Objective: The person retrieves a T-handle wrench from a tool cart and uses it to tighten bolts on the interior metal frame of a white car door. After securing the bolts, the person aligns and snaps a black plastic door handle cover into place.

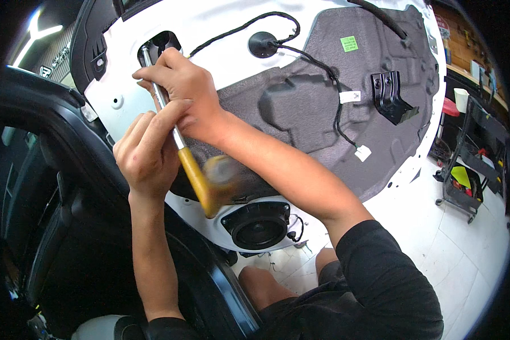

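Note:
A long tool with a metal shaft and a yellow handle (192, 173) slants across in front of a car door. Its upper tip reaches into an oval opening (165, 41) in the white door panel. My right hand (184, 85) is closed around the upper shaft, just below that opening. Lower down, my left hand (147, 150) grips the same tool, its thumb side against the shaft. Beside the handle, a yellow part with a round silvery end (221, 170) is smeared by motion. What the tip meets inside the opening is hidden.
Grey padding (300, 147) covers the door's middle, crossed by a black wiring harness (326, 68). A black bracket (386, 96) is at right and a round speaker (259, 228) below. The car body (79, 136) borders the left; a wheeled cart (464, 175) stands at right.

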The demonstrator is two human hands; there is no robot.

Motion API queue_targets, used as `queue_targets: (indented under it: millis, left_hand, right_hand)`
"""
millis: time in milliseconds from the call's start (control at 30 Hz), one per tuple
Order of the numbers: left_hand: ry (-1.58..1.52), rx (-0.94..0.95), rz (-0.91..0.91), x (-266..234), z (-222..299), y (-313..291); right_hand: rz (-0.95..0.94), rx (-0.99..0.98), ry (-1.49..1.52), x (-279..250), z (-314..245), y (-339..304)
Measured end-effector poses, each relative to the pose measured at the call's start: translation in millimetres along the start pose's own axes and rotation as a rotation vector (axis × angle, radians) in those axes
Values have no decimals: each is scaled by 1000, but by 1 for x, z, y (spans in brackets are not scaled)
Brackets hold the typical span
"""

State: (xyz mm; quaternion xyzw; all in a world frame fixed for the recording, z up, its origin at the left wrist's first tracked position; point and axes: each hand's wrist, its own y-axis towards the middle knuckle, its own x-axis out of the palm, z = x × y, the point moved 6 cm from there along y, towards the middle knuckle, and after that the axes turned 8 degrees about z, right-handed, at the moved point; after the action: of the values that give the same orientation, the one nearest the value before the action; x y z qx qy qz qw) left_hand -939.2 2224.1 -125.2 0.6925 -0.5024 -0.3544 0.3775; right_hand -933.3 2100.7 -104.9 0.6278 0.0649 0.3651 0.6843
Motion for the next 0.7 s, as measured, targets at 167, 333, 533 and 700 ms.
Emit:
queue_targets:
  millis: [167, 333, 533, 700]
  left_hand:
    - [38, -107, 48, -6, -13, -6]
    - [-1, -110, 87, -6, -17, -6]
    - [14, -90, 15, -12, -15, 0]
    - [65, 37, -111, -15, -3, 7]
  right_hand:
    - [-41, -52, -115, 2, -7, 3]
    - [-44, -63, -162, 4, -7, 4]
    - [-74, -77, -209, 8, -9, 8]
    - [-50, -92, -267, 7, -2, 5]
